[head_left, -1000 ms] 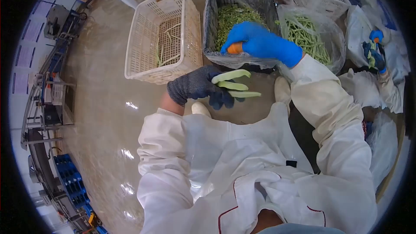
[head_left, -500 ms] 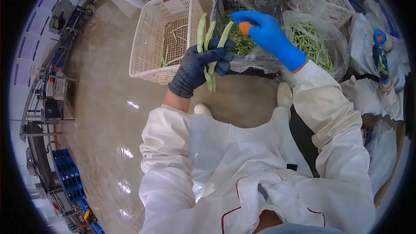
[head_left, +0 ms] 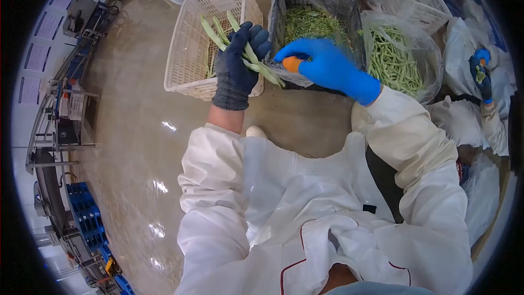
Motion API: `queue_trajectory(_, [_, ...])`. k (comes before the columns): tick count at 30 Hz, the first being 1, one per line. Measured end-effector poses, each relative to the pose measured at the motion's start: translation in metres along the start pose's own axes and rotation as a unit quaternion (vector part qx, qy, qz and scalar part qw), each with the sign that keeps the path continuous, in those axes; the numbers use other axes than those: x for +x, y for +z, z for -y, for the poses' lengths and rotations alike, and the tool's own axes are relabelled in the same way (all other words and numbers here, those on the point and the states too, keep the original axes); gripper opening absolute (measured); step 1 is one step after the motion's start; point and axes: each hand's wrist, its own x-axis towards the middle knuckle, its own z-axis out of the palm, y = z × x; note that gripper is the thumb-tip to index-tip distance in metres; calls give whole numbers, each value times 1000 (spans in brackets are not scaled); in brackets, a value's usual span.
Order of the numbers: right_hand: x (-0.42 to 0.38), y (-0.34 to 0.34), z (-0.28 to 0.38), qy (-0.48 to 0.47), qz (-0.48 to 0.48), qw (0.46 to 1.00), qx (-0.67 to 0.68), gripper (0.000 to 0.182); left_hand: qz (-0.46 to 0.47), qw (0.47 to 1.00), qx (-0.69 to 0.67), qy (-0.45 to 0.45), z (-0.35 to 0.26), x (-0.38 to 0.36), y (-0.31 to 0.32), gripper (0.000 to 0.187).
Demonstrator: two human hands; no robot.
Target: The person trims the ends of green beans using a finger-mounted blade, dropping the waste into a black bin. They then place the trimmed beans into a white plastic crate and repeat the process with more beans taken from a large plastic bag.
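My left hand (head_left: 238, 68), in a dark knitted glove with a coated palm, is closed round a few long flat green beans (head_left: 213, 34). Their upper ends point up and left, over the white crate, and their lower ends stick out to the right below the fingers. My right hand (head_left: 333, 68), in a blue glove, is just right of those lower ends with its fingers curled in a pinch. An orange piece (head_left: 292, 64) shows at its thumb, under the index finger. Whether anything else sits in that pinch I cannot tell.
A white crate (head_left: 180, 49) with a few beans stands front left. Beside it is a dark lined crate (head_left: 277, 13) of green trimmings, then a clear bag (head_left: 434, 71) of green beans. Another person's gloved hand (head_left: 480, 74) is at far right. Blue crates (head_left: 86, 216) stand left.
My left hand has turned, tipping the beans from nearly upright to slanting up-left. My right hand has moved down and slightly left, towards their lower ends.
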Motion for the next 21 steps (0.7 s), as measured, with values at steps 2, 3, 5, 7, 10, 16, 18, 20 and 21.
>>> queue_trajectory(2, [-2,12,4,-29,-5,999,-11,23,1,1000,-12,3,5,1,1,32])
queue_trajectory(3, [-3,17,6,-44,-7,999,-17,23,1,1000,-18,5,8,2,2,31])
queue_trajectory(5, [-5,22,10,-74,-20,991,-105,20,-28,999,-17,12,14,3,5,30])
queue_trajectory(7, [-5,25,7,-120,-31,973,-196,16,-42,999,-9,12,18,2,10,28])
queue_trajectory(10, [-5,27,2,-189,-12,929,-318,9,-49,998,38,1,20,-3,17,27])
queue_trajectory(16, [-5,22,4,-283,78,861,-415,7,-36,908,416,-20,29,-16,25,21])
queue_trajectory(18, [-1,10,3,-286,63,867,-403,8,-42,934,349,-58,25,-19,32,20])
queue_trajectory(20, [5,-8,2,-249,-8,878,-409,7,-23,956,264,-127,15,-18,28,24])
queue_trajectory(21, [9,-17,-2,-230,-43,881,-411,8,-5,959,253,-128,10,-18,25,26])
